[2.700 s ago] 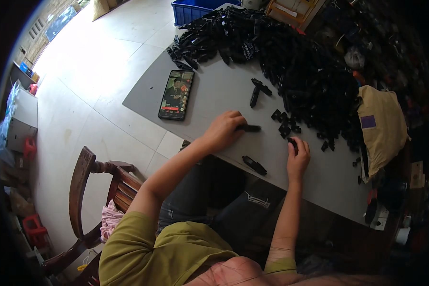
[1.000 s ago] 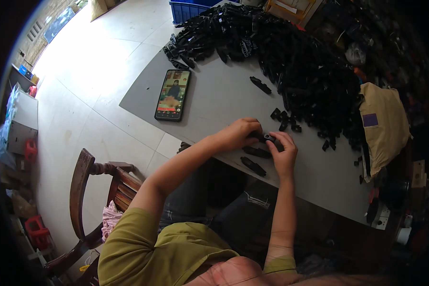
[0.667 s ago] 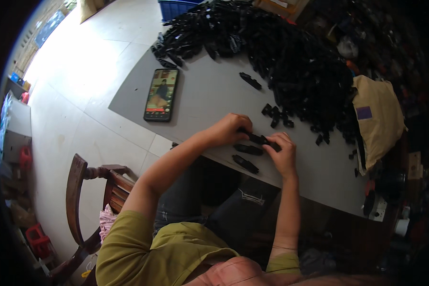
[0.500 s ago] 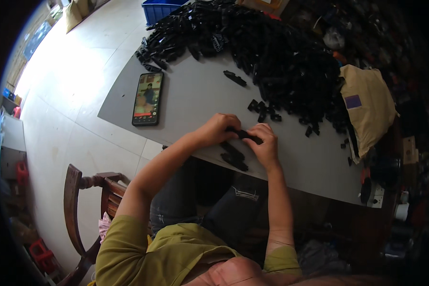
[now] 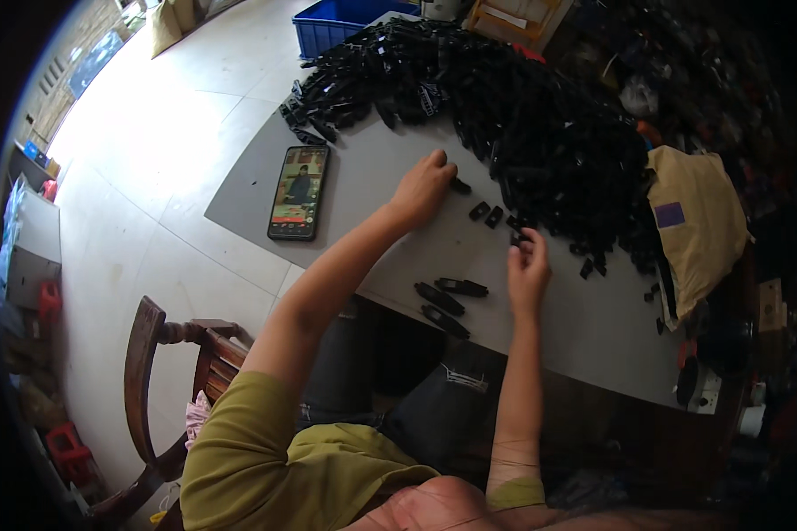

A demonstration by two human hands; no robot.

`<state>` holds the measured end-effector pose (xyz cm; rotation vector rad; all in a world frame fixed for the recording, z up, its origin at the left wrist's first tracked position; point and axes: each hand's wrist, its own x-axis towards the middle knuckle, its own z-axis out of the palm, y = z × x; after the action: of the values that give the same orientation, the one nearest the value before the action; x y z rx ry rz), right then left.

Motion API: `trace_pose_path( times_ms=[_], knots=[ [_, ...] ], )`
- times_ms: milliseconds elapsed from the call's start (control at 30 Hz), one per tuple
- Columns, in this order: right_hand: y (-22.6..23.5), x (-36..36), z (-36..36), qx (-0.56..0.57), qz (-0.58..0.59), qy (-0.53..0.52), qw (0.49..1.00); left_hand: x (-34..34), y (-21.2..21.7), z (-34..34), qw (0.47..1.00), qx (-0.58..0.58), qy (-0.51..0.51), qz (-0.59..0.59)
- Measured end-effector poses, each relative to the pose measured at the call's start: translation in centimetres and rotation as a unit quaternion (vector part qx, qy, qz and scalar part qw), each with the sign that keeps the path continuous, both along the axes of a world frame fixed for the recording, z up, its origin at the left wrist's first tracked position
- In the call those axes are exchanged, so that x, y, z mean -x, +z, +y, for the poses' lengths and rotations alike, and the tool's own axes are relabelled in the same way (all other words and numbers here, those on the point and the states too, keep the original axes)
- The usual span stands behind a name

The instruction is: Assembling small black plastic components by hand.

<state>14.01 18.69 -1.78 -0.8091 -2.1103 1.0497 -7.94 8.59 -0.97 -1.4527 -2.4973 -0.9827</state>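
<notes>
Grey tabletop [image 5: 593, 327] bears slim, elongated black pieces [image 5: 439, 298].

The grey worktop [image 5: 593, 323] carries a heap of black parts [image 5: 558, 150] along its far side, a lit smartphone [image 5: 298, 193] at left, small black pieces [image 5: 494, 217] before the heap, and three elongated black pieces [image 5: 440, 299] near the front edge.
</notes>
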Motion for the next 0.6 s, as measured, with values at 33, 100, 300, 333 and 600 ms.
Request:
trace_pose_path(
  times_ms=[33, 100, 300, 333, 600],
  knots=[
    [0.5, -0.4, 0.0, 0.218, 0.098, 0.006, 0.971, -0.5, -0.1, -0.7, 0.999, -0.015, -0.044, 0.023],
    [1.4, -0.8, -0.2, 0.286, 0.133, 0.038, 0.948, -2.0, 0.4, -2.4, 0.993, -0.012, -0.112, 0.04],
    [2.5, -0.1, -2.2, 0.41, 0.148, 0.133, 0.89, -6.3, -0.1, -4.3, 0.96, -0.062, -0.262, -0.079],
    [2.4, -0.1, -2.4, 0.41, 0.147, 0.132, 0.89, -6.5, 0.0, -4.2, 0.96, -0.063, -0.263, -0.08],
    [2.2, -0.2, -3.2, -0.099, -0.021, 0.115, 0.988, -6.4, -0.6, -4.3, 0.955, -0.063, -0.25, -0.148]
  ],
)
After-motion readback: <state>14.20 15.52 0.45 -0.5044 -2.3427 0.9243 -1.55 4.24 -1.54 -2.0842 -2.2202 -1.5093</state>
